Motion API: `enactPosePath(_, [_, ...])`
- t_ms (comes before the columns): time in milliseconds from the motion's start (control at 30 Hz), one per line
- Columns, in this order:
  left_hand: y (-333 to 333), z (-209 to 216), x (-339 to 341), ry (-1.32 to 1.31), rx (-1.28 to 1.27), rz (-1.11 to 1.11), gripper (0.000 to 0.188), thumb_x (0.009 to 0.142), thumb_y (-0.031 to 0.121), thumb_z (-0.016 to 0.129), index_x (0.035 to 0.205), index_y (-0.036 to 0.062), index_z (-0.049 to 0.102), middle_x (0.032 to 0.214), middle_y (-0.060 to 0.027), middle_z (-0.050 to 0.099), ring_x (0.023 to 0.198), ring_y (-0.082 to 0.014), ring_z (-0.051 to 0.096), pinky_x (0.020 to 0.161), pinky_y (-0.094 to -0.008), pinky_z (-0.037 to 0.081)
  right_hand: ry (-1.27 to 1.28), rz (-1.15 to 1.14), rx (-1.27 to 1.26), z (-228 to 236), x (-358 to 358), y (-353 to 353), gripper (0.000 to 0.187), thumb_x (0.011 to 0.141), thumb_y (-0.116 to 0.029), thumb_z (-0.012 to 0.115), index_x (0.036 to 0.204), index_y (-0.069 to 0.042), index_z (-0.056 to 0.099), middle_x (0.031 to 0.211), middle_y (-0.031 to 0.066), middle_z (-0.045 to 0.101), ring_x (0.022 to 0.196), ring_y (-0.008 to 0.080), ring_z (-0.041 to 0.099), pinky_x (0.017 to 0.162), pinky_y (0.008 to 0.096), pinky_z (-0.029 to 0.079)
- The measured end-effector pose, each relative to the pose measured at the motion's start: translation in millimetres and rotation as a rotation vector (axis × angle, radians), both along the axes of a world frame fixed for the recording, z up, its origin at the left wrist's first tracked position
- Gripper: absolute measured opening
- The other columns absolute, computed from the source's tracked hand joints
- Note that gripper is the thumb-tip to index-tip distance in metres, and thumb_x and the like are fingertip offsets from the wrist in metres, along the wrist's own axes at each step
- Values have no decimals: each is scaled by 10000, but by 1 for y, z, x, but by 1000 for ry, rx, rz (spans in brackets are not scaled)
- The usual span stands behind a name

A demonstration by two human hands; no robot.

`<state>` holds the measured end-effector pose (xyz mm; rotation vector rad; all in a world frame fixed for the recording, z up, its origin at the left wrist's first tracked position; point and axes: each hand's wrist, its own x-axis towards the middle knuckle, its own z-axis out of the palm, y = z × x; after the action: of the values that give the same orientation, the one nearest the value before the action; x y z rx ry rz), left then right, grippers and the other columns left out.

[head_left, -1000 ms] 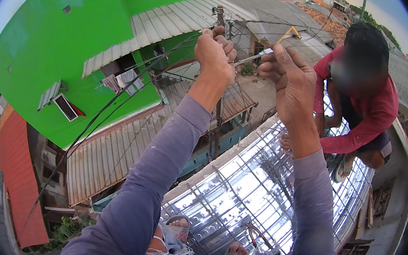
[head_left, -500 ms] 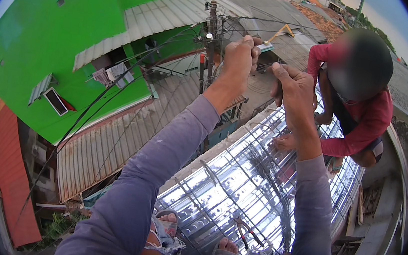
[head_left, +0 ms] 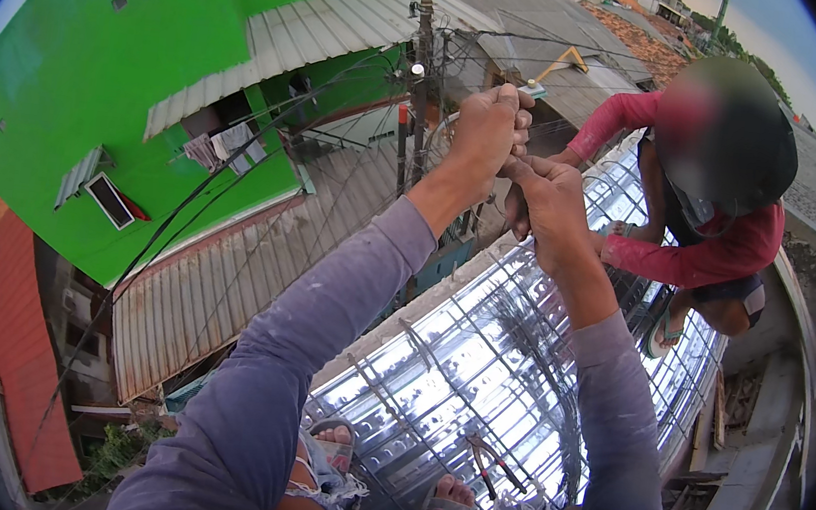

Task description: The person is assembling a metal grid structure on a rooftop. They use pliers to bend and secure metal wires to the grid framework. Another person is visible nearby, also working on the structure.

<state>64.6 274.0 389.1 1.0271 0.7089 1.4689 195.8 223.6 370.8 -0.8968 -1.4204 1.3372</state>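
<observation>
Both my hands are raised in front of me, close together above the far part of a steel rebar mesh. My left hand is closed in a fist. Just to its right and a little lower, my right hand is pinched, its thumb near the left fingers. Whatever thin thing they grip is too small to make out. A bundle of thin dark wire lies on the mesh, partly behind my right sleeve. Pincers with red and black handles rest on it near my sandalled feet.
A co-worker in a red top squats on the mesh at the right, arms reaching behind my right hand. Shiny metal decking lies under the bars. To the left, beyond the edge, are a lower corrugated roof, overhead cables, a utility pole and a green building.
My right hand has moved left and slightly down to meet my left hand, which has dropped a little. The co-worker's hand has lifted from the mesh and the arms have shifted.
</observation>
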Motion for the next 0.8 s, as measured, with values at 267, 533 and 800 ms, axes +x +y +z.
enactPosePath(267, [38,-7,-37,-628,-163,127,139,1079,164,447,985,80,506,698,36,419,518,-67,351,432,-232,299,77,5,151,-12,-15,6,298,975,-329,757,933,-36,729,812,22,672,673,70,608,548,220,464])
enactPosePath(533, [35,2,-63,-517,79,-72,177,1113,183,442,980,91,514,706,46,418,531,-62,355,438,-223,293,171,261,-77,-27,-28,15,298,1025,-295,697,1035,2,710,947,79,713,804,140,689,655,277,578])
enactPosePath(800, [19,13,-38,-171,171,47,183,1117,191,443,1006,63,513,734,55,378,566,-45,314,452,-214,252,146,205,-9,-32,-32,14,272,1010,-242,700,922,14,724,795,80,708,664,146,685,631,288,583])
